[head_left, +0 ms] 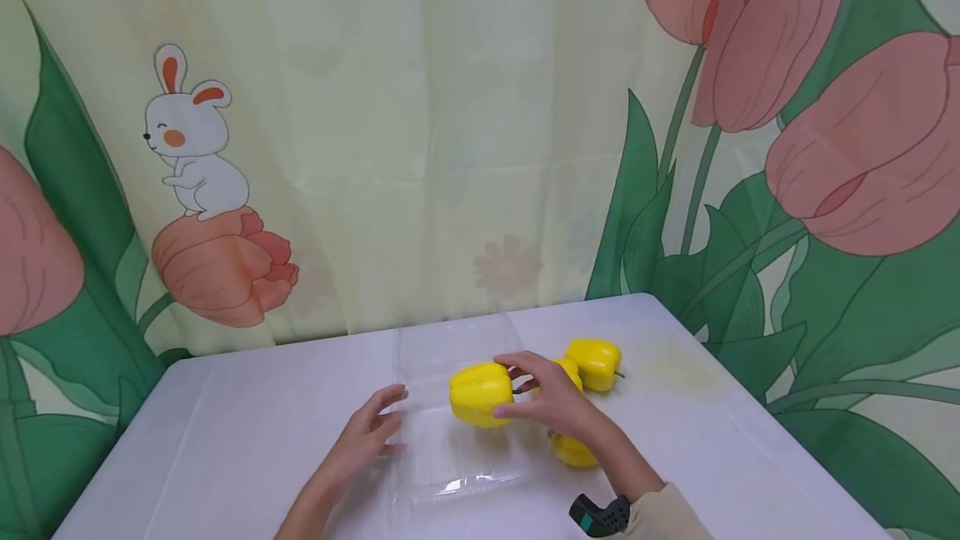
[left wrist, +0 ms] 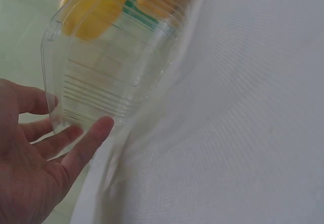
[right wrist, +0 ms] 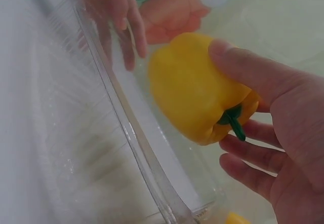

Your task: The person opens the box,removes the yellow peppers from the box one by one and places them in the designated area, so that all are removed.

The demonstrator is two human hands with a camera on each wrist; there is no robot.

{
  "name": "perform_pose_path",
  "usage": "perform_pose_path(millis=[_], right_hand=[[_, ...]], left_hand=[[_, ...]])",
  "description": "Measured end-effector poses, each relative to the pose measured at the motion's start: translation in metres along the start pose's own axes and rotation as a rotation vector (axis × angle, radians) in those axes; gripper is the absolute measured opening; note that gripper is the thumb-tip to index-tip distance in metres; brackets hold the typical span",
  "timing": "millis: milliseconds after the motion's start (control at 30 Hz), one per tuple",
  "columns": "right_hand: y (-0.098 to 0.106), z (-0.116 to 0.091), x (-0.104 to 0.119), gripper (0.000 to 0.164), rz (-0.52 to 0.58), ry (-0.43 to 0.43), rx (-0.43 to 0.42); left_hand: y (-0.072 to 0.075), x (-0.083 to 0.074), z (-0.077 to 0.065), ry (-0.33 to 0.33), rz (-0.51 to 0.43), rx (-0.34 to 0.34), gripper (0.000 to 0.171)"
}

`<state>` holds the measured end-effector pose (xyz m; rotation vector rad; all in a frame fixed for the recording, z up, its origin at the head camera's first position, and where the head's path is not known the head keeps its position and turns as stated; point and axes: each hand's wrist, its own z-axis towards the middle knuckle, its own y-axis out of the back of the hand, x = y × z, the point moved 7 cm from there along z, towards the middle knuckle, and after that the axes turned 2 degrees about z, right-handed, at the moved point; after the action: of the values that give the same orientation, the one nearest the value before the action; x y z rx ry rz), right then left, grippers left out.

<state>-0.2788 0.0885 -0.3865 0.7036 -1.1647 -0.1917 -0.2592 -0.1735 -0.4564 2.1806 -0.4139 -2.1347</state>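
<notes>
My right hand (head_left: 553, 400) holds a yellow bell pepper (head_left: 478, 395) at its stem end, thumb on one side and fingers on the other. The pepper hangs over a clear plastic container (head_left: 457, 487), its green stem (right wrist: 233, 121) pointing back toward the palm. On the container's left side, my left hand (head_left: 363, 442) has its fingers spread, with the fingertips right at the wall. In the left wrist view the ribbed container (left wrist: 96, 77) stands just beyond those fingers.
More yellow bell peppers lie right of the container: one farther back (head_left: 594, 362), one nearer (head_left: 574, 451) and one partly behind the right hand. A white cloth covers the table (head_left: 247, 440). Behind it hangs a curtain (head_left: 352, 148) printed with tulips and a rabbit.
</notes>
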Motion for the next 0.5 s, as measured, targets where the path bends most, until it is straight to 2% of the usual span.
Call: perform_pose_path(millis=[267,500], right_hand=[[0.0029,-0.0052,-0.0014,0.067,0.005,-0.015,-0.018],[0.0082,-0.0075,-0.0035,0.067,0.003,-0.028,-0.036]], left_hand=[[-0.003,0.002,-0.002,0.037,0.008,-0.032,0.045],[-0.0038,-0.0008,-0.0017,0.011,0.004,-0.028,0.045]])
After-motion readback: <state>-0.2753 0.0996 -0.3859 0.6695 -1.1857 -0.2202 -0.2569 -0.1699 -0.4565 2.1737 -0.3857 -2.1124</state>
